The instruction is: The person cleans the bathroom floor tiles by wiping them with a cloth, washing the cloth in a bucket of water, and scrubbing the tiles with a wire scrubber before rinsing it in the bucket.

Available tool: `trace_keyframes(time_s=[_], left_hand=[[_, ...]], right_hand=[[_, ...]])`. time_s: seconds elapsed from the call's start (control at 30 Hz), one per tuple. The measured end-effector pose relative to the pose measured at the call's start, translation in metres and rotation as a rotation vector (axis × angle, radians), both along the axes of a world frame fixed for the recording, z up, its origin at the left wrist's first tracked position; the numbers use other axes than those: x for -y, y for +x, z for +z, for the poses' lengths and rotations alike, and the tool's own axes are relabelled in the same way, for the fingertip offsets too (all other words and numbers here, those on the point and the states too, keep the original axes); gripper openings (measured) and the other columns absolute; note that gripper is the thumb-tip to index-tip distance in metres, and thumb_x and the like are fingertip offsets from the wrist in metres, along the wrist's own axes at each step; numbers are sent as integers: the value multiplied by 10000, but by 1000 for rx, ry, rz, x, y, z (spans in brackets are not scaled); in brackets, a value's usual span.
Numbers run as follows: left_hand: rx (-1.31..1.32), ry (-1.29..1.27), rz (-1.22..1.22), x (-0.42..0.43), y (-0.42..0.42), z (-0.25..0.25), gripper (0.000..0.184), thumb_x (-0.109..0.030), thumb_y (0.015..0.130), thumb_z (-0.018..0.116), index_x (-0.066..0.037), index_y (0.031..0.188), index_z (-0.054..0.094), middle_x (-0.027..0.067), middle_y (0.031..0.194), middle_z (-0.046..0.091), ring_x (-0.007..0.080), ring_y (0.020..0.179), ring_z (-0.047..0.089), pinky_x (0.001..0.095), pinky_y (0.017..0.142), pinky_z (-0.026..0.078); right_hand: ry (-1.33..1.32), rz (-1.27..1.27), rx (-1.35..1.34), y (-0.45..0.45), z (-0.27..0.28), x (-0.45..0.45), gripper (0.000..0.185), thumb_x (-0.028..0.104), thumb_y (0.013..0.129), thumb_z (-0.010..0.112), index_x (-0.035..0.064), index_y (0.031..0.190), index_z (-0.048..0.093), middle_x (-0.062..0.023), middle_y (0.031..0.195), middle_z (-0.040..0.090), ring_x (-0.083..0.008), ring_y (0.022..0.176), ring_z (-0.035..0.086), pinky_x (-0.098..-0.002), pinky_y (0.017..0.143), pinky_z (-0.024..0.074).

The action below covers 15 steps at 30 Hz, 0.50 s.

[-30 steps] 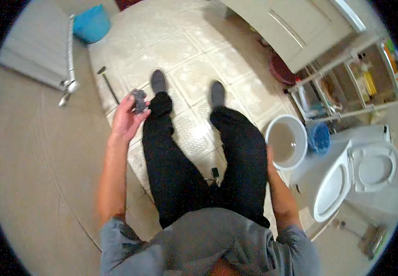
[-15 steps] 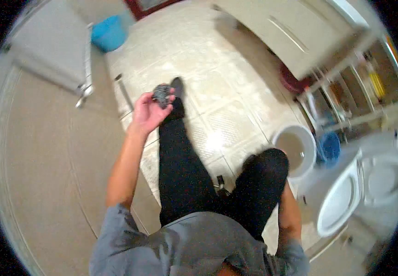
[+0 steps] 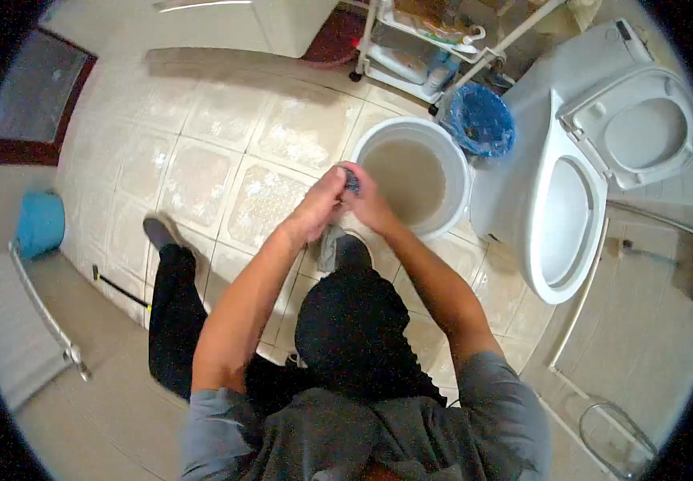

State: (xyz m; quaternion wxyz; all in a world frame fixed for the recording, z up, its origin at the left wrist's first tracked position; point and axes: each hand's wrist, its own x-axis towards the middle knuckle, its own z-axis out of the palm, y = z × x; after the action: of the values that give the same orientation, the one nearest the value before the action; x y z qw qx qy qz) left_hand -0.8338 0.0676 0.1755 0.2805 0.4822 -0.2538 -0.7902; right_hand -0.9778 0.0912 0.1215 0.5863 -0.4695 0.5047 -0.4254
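Observation:
My left hand [image 3: 314, 212] and my right hand [image 3: 372, 205] are together, closed around a dark grey metal scourer [image 3: 352, 182]. Only a small part of the scourer shows between the fingers. Both hands are at the near left rim of a white bucket [image 3: 464, 188] that holds cloudy brownish water [image 3: 405, 180]. Just below the hands is a greyish strip, perhaps cloth [image 3: 328, 249]; whether it is held I cannot tell. My shoe [image 3: 353, 252] and bent knee are under my forearms.
Behind the white bucket stand a blue lined bin [image 3: 482, 120] and a wheeled shelf rack [image 3: 398, 64]. A toilet [image 3: 567, 220] with its lid up is to the right. A turquoise bucket [image 3: 41, 224] and a black-handled tool [image 3: 122, 290] are at left on the tiled floor [image 3: 270, 196].
My view has swung right, toward the white bucket and toilet. My left hand has carried the scourer across to my right hand, which has come up from beside my knee onto it.

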Motion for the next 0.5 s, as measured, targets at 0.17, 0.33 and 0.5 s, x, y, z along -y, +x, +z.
trace_keyframes(time_s=[0.17, 0.33, 0.5], left_hand=[[553, -418, -275, 1, 10, -56, 669, -274, 938, 649, -17, 1480, 354, 183, 1308, 552, 233, 1130, 543, 335, 889, 490], [465, -158, -148, -23, 81, -100, 440, -218, 921, 645, 40, 1272, 577, 121, 1015, 668, 180, 887, 623, 300, 814, 503], [611, -217, -274, -46, 132, -76, 378, -211, 980, 587, 16, 1282, 569, 93, 1022, 666, 142, 846, 598, 278, 757, 508]], right_hand=[[171, -190, -845, -109, -140, -1, 527, 79, 829, 681, 83, 1325, 503, -203, 1175, 616, -366, 997, 652, -461, 888, 528], [65, 298, -1316, -122, -166, -1, 474, 32, 836, 630, 90, 1294, 524, -241, 1153, 617, -428, 1000, 626, -512, 839, 518], [-53, -21, -1428, -137, -187, -3, 439, 64, 851, 577, 113, 1285, 535, -230, 1182, 609, -425, 983, 639, -543, 829, 509]])
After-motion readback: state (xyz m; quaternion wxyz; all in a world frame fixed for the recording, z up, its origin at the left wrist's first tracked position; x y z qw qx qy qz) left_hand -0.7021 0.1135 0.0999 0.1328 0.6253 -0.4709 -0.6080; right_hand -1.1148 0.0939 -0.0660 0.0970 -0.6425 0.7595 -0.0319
